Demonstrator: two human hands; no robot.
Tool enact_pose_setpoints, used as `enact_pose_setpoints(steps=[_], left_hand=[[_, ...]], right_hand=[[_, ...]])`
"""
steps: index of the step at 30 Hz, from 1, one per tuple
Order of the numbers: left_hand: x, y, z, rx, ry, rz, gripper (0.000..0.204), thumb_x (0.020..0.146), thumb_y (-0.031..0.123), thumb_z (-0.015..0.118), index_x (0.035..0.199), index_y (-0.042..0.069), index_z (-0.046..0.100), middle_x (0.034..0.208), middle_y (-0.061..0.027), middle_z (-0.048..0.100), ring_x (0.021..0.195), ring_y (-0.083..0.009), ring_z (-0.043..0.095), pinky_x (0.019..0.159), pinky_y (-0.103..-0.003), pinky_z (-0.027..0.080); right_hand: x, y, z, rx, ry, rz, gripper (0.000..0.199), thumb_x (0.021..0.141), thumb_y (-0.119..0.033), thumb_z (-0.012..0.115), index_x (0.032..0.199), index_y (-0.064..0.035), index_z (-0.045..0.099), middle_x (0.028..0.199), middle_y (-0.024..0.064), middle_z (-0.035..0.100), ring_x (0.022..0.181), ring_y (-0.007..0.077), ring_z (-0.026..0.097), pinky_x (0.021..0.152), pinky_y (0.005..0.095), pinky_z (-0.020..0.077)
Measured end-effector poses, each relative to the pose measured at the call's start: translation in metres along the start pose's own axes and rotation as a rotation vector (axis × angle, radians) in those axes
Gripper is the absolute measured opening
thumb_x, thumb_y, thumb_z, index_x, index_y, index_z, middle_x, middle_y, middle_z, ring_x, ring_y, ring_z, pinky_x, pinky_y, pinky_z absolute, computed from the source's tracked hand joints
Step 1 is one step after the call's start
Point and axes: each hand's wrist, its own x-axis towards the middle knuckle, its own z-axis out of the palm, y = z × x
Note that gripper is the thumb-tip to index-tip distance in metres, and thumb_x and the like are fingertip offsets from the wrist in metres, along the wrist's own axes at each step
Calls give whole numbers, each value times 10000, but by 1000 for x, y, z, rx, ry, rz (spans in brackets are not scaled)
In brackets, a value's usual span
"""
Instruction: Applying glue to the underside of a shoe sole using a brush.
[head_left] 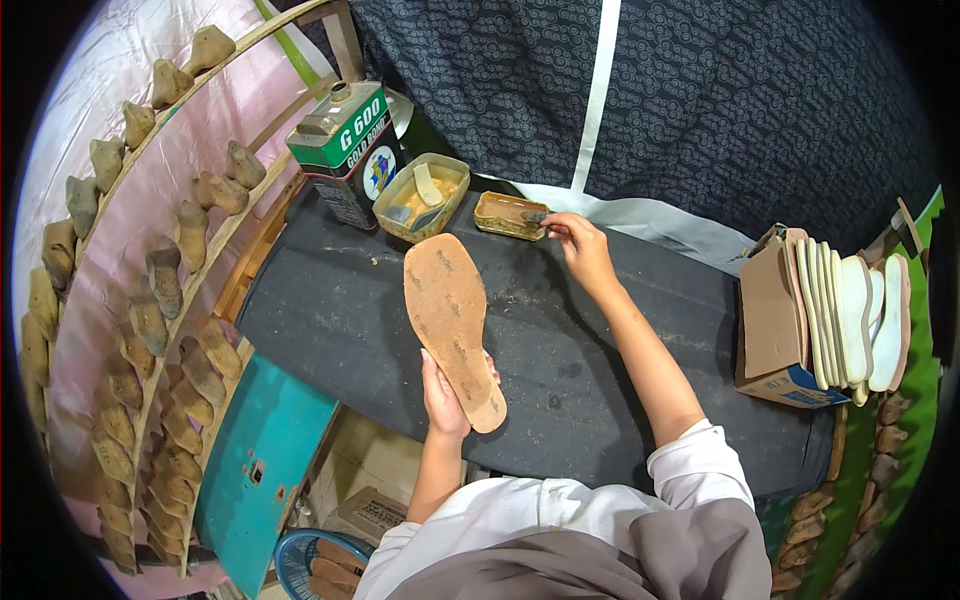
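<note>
My left hand (443, 398) is closed round the heel end of a brown shoe insole (447, 300). The insole is tilted up above the table, its broad toe end away from me, with dark printed marks on its face. At the far side of the table, my right hand (580, 252) pinches a small dark applicator (537, 217) at the right end of a shallow amber-stained tray (484, 224). Whether it is a brush or a spreader cannot be made out. Left of this tray stands a deeper plastic tub (463, 190) holding yellowish stuff and flat pieces.
A green and black metal can (348, 150) stands at the table's (620, 370) far left. On the right, a cardboard box (772, 310) holds several pale insoles (855, 315) on edge. Racks of wooden shoe lasts (192, 235) line the left side. A blue basket (292, 560) sits below.
</note>
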Motion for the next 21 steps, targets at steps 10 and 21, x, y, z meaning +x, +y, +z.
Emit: enact_pose_setpoints(steps=[10,21], left_hand=[[2,-1,6,10,1,-26,610,924,532,168,1076,29,480,830,-104,531,718,-214,545,620,-359,467],[6,-4,15,-46,-33,-49,574,923,510,182,1071,41,478,855,-96,535,729,-216,548,628,-360,468]], right_hand=[[-2,-8,-14,75,103,88,191,802,80,541,960,-7,603,919,81,621,836,137,619,735,245,497],[-43,-133,-47,544,65,-74,262,893,-192,541,991,52,541,989,173,563,785,196,604,653,289,537]])
